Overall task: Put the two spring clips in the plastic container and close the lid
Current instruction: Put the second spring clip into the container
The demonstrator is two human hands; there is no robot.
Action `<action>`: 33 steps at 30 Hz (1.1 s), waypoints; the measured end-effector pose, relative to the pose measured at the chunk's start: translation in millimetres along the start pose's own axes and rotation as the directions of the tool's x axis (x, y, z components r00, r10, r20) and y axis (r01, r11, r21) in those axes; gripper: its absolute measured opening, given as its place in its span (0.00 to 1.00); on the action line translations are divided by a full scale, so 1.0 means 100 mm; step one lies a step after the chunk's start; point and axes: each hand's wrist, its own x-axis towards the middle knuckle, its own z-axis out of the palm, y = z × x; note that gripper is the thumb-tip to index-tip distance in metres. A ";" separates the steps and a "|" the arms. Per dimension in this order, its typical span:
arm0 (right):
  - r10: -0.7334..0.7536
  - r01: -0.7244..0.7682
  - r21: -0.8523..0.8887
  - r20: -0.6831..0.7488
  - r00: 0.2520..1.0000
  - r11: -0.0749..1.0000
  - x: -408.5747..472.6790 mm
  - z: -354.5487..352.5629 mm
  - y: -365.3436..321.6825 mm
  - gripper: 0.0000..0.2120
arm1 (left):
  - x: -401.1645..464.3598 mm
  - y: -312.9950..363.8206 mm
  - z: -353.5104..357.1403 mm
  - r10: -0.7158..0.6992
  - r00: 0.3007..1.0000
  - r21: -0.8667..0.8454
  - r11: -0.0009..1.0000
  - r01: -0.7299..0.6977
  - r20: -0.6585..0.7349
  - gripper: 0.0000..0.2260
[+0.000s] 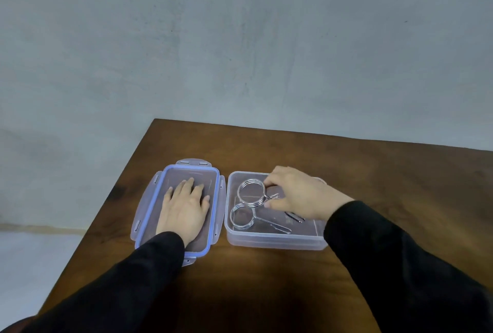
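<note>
Far clip's handles are hidden under the right hand (pixel 296 194), which pinches it. Two spring clips (pixel 241 219) are counted inside the container (pixel 274 242). Left hand (pixel 185 208) is laid flat, unclenched, on one lid (pixel 217 215).

1. the table (pixel 293 274) is dark brown wood with a streaky grain and darker patches.
2. the plastic container (pixel 274 242) is clear, faintly milky.
3. the lid (pixel 216 215) is clear too, with a blue-violet band running round inside its rim.
4. both spring clips, far (pixel 250 195) and near (pixel 241 218), are shiny silver.
5. the sleeves (pixel 400 266) are plain black.
6. the wall (pixel 240 39) is pale grey-blue, mottled.
</note>
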 end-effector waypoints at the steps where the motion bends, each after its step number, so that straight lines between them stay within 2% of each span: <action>1: -0.012 0.013 -0.035 0.020 1.000 0.999 0.03 0.07 -0.03 0.18 | 0.00 0.00 0.00 0.003 1.000 -0.001 1.000 -0.003 -0.002 0.21; 8: 0.004 0.005 -0.111 0.082 0.997 0.994 0.15 0.37 -0.05 0.20 | 0.00 0.00 0.00 0.002 1.000 0.001 1.000 -0.002 -0.003 0.21; 14: 0.021 -0.012 -0.068 0.123 0.992 0.998 0.17 0.49 0.00 0.18 | 0.01 0.00 0.00 0.000 1.000 0.008 1.000 0.000 0.003 0.21; 33: 0.015 -0.007 -0.087 0.093 0.996 0.996 0.17 0.53 -0.02 0.20 | 0.01 0.00 0.01 -0.008 1.000 0.002 1.000 0.008 -0.005 0.21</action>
